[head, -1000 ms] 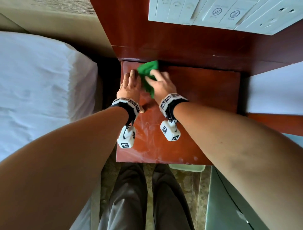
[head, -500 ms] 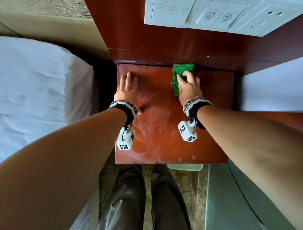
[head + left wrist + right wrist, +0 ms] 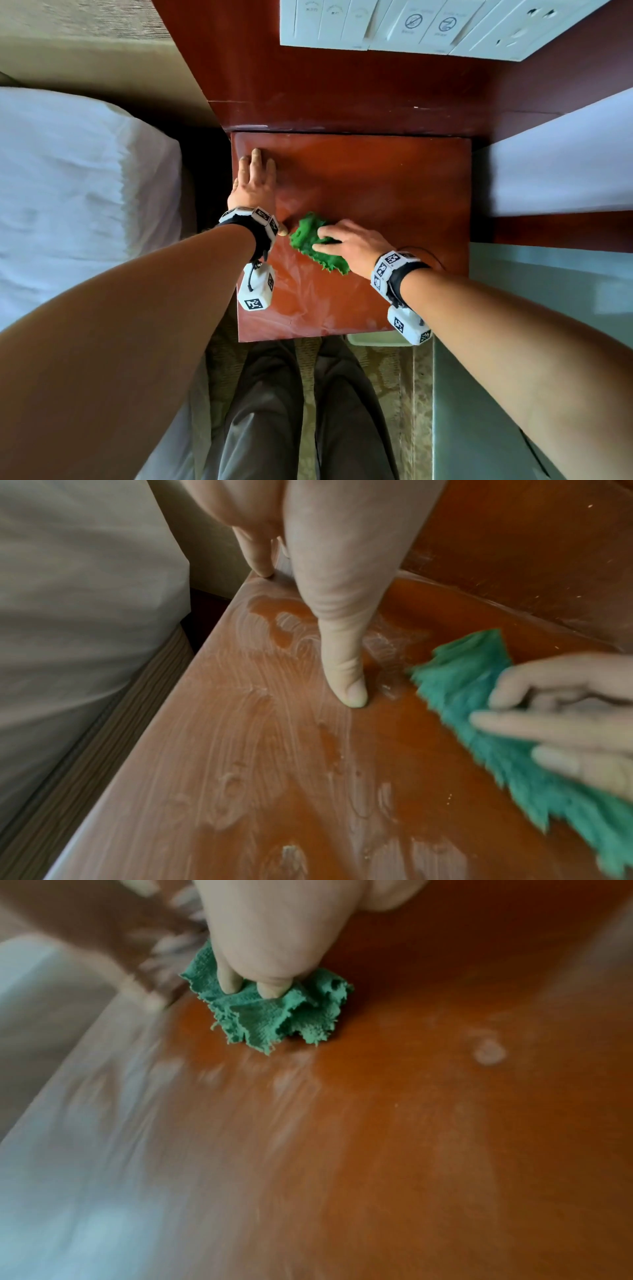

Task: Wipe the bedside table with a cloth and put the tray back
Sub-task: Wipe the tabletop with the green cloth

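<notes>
The bedside table (image 3: 394, 192) has a red-brown top streaked with pale wipe smears (image 3: 274, 777). My right hand (image 3: 346, 243) grips a bunched green cloth (image 3: 308, 236) at the table's middle left. Its fingertips dig into the cloth's folds (image 3: 274, 1015) and press it onto the wood (image 3: 411, 1150). My left hand (image 3: 255, 181) lies flat and open on the back left of the top, holding nothing. Its thumb (image 3: 346, 669) rests on the wood just left of the cloth (image 3: 479, 696). No tray stands on the table.
A bed with white sheets (image 3: 68, 205) runs along the left. A wooden back panel (image 3: 342, 85) carries white switches (image 3: 411, 24). White bedding (image 3: 565, 164) and a pale green surface (image 3: 548, 342) lie to the right. A pale rim (image 3: 376, 340) shows under the front edge, near my legs (image 3: 308, 411).
My right hand has swept the cloth from the back left corner to the back middle, then forward and left to just beside my left thumb. The left hand has stayed put.
</notes>
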`<state>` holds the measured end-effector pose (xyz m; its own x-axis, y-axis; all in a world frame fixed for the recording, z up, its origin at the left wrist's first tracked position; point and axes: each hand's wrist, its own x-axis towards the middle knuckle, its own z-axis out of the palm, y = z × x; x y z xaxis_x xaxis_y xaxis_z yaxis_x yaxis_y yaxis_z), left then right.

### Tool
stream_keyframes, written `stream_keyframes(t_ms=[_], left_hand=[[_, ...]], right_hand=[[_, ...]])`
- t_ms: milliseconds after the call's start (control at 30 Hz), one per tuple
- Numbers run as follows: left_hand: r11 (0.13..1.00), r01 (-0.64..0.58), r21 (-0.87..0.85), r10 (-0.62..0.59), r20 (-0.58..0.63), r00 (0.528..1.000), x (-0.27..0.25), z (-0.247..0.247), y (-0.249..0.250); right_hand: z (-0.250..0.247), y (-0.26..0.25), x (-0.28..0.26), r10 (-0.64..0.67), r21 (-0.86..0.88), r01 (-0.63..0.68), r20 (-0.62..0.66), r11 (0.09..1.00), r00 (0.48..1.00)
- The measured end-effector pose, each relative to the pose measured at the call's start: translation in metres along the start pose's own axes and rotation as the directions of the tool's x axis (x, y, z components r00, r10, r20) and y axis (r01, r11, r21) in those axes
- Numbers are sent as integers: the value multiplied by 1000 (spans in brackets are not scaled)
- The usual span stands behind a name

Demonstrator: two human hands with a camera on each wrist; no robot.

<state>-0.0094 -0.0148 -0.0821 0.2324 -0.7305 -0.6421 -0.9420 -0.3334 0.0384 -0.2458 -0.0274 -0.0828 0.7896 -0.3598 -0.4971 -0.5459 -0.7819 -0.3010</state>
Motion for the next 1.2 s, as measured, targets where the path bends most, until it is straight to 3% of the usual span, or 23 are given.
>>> stream_keyframes(t_ms=[33, 133, 233, 333, 400, 467, 567, 633, 733, 800, 867, 933, 1000, 1200], left_hand=[[1000, -4, -4, 4, 6, 1000, -1, -1, 0], [1000, -9, -27, 9, 7, 1000, -2, -1, -1], [1000, -25, -15, 25, 0, 1000, -2, 0, -2], [998, -32, -50, 31, -6, 999, -3, -1, -3], [995, -42, -89, 40, -27, 999, -5, 0, -6], [992, -45, -114, 36, -75, 996, -12, 5, -10], [991, -17, -129, 7, -76, 997, -31, 18, -15], [993, -1, -121, -2, -26, 1000, -45, 28, -18], [997, 0, -72, 1, 8, 1000, -54, 41, -20], [999, 1, -43, -1, 12, 1000, -52, 44, -19], [1000, 3, -28, -3, 13, 1000, -48, 44, -19], [1000, -8, 8, 7, 25, 1000, -48, 44, -19], [997, -13, 71, 11, 35, 999, -49, 42, -18], [996, 0, 84, -2, 28, 1000, -47, 45, -19]], right_hand=[[-2, 9, -3, 138, 46, -135, -71, 990, 988], [-11, 42, -7, 428, 171, -396, -256, 902, 867], [-25, 59, 9, 574, 240, -523, -271, 818, 773], [-32, 43, 33, 627, 299, -556, -272, 776, 730], [-33, 22, 46, 582, 291, -509, -290, 810, 760], [-33, -2, 58, 470, 243, -411, -284, 879, 836], [-23, -35, 67, 305, 188, -275, -152, 943, 940], [-18, -50, 67, 115, 118, -106, -71, 987, 991], [-18, -50, 64, -198, -15, 198, 31, 980, 980], [-23, -35, 67, -275, -37, 276, 17, 961, 961], [-30, -15, 74, -238, -12, 238, -94, 971, 967], [-37, 9, 85, -14, 72, 30, -218, 997, 976], [-50, 25, 100, 155, 108, -126, -316, 986, 936], [-66, 11, 140, 22, -42, -41, -363, 998, 932]])
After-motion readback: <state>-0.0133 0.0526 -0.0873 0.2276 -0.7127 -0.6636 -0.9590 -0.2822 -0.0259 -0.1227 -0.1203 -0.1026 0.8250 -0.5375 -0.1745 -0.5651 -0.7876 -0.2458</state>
